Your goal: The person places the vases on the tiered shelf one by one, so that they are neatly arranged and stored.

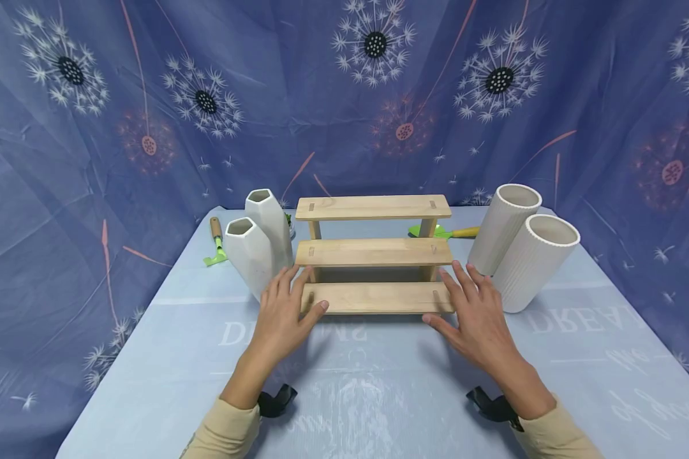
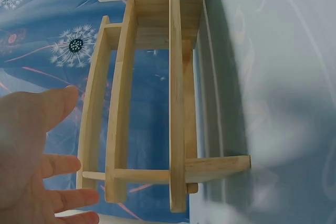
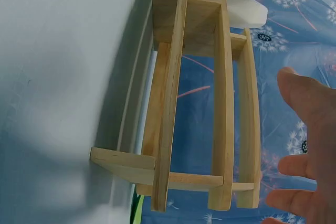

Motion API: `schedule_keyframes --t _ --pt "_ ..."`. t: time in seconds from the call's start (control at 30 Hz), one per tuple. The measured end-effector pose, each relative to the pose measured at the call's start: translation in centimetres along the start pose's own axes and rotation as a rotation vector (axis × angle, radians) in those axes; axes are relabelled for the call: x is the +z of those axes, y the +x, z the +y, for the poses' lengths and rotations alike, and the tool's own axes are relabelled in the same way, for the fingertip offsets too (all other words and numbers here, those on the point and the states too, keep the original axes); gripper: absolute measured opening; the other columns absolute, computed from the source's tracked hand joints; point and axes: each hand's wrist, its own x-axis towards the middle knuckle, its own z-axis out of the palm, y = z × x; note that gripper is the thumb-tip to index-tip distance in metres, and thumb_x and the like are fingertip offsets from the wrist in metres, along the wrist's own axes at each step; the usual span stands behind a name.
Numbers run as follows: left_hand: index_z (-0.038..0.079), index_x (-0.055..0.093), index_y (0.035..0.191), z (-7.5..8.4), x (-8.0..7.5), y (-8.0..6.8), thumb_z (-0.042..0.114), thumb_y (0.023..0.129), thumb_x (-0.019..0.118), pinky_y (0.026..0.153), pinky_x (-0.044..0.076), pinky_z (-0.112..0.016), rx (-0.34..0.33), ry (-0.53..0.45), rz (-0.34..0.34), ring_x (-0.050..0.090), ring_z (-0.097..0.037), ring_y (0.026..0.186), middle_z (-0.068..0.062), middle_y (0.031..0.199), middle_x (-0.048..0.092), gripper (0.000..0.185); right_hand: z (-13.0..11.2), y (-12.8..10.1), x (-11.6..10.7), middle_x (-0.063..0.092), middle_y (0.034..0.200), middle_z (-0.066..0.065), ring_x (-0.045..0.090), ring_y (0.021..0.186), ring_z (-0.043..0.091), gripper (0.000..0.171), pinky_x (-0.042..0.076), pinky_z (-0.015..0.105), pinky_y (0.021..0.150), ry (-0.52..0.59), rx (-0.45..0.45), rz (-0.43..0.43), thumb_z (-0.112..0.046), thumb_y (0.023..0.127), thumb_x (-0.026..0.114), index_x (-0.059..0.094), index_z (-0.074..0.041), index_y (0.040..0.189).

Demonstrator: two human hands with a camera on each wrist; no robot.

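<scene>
A three-tier wooden shelf (image 1: 376,252) stands in the middle of the table. At the left end of its lowest board is my left hand (image 1: 284,319), fingers spread and extended. My right hand (image 1: 475,319) is likewise spread at the right end of that board. Neither hand curls round anything; both wrist views show the shelf (image 2: 177,103) a little apart from the fingers, with the left hand (image 2: 42,161) and right hand (image 3: 310,145) beside its ends. Whether a fingertip touches the wood cannot be told from the head view.
Two faceted white vases (image 1: 252,258) stand left of the shelf, two ribbed white vases (image 1: 531,268) right of it. A small green rake with a wooden handle (image 1: 215,239) lies back left. Behind the shelf lies a green trowel (image 1: 444,232). A patterned blue cloth (image 1: 298,76) hangs behind.
</scene>
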Motion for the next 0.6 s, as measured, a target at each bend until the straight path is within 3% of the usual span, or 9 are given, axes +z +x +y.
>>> schedule_keyframes --t 0.13,0.4,0.6 --pt "0.013 0.039 0.143 -0.3 0.1 0.0 0.044 0.089 0.060 0.104 0.028 -0.057 -0.009 -0.031 0.005 0.030 -0.036 0.136 -0.019 0.145 0.038 0.066 0.2 0.0 -0.1 0.039 0.146 0.022 0.033 0.133 0.043 0.084 0.026 0.060 0.102 0.029 -0.003 0.040 -0.070 0.086 0.043 0.042 -0.006 0.140" --pt "0.010 0.044 0.139 -0.8 0.2 0.1 0.035 0.089 0.063 0.105 0.029 -0.052 -0.014 -0.117 0.050 0.038 -0.034 0.128 -0.018 0.136 0.045 0.059 0.8 -0.1 -0.5 0.044 0.141 0.021 0.039 0.126 0.040 0.078 0.031 0.058 0.096 0.087 0.032 0.083 -0.041 0.076 0.075 0.045 -0.004 0.138" --pt "0.011 0.046 0.137 -1.3 0.4 0.1 0.033 0.088 0.064 0.104 0.032 -0.049 -0.028 -0.163 0.053 0.040 -0.032 0.125 -0.015 0.133 0.048 0.057 1.3 -0.3 -0.6 0.049 0.135 0.020 0.042 0.120 0.040 0.075 0.032 0.055 0.093 0.118 0.061 0.123 -0.038 0.076 0.075 0.047 -0.002 0.135"
